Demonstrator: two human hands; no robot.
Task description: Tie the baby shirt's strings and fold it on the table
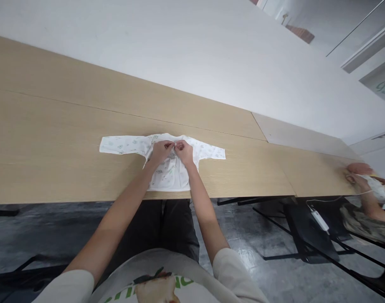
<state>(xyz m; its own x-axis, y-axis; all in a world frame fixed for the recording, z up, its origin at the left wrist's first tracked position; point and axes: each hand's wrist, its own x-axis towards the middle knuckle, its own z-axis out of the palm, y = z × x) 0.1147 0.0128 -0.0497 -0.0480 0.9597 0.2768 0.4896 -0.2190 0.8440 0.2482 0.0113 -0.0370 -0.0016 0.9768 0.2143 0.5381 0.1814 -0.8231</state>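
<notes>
Closest to the camera, a pale T-shirt (162,275) with green lettering and a bread-like picture, over dark trousers (176,223). Beyond, on a wood-toned tabletop (60,164), one small white garment (162,179), laid flat: dotted with small, faint greenish and grey motifs, long sleeves spread out to either side, neckline towards the far side, hem just short of the table's front edge, body slightly creased beneath the hands. In count, one garment, two sleeves, two bare hands on top. Left hand (161,151) and right hand (184,152) side by side over the upper front, just below the neckline, each with thumb and fingers drawn into a narrow pinch on the white cloth, fingertips almost meeting at the middle; exact part pinched, too small to tell. Behind the tabletop, one broad white surface (167,50). Well off to the right, another person's hand (359,182) at a white item (376,191), beside one reddish, rounded thing (359,168). Lower down, a black chair (306,242) bearing one white power strip (319,220) with a cable, above mottled grey floor (236,248).
</notes>
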